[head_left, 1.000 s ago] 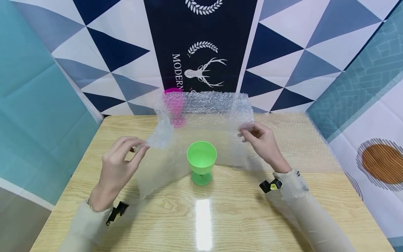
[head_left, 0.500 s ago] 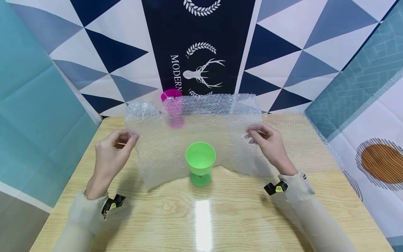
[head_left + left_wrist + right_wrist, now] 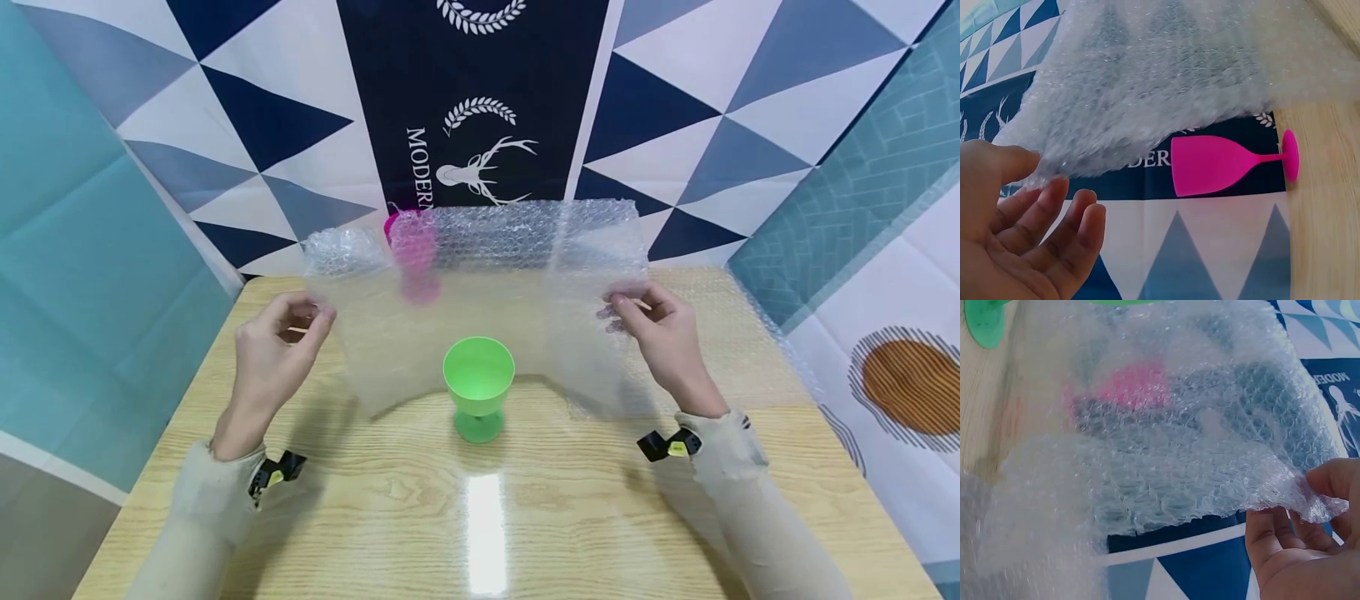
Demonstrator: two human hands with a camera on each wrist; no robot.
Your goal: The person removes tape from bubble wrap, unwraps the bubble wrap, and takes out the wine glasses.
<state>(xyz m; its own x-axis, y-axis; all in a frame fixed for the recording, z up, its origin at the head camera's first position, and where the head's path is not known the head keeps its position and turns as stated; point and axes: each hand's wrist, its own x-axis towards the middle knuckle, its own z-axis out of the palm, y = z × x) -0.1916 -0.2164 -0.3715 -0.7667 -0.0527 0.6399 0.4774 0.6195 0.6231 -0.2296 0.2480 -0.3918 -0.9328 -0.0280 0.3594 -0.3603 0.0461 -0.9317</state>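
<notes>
A sheet of bubble wrap (image 3: 495, 308) is stretched upright between both hands, behind a green goblet (image 3: 478, 375) that stands on the table. My left hand (image 3: 281, 350) pinches the sheet's left edge between thumb and fingers; the left wrist view shows that grip at a corner of the bubble wrap (image 3: 1147, 94). On the other side, my right hand (image 3: 656, 333) pinches the right edge, with fingertips showing through the film. Through the sheet a pink goblet (image 3: 414, 250) shows at the back; the left wrist view has this pink goblet (image 3: 1216, 164) uncovered.
Another piece of bubble wrap (image 3: 720, 350) lies flat on the right part of the wooden table (image 3: 375, 517). A patterned cloth (image 3: 300, 125) hangs behind the table's back edge, with teal panels (image 3: 97, 233) on the left.
The left hand has spread the folded left side of the bubble wrap outward. Its lower edge has risen, and the right hand has shifted right. Both goblets stay put.
</notes>
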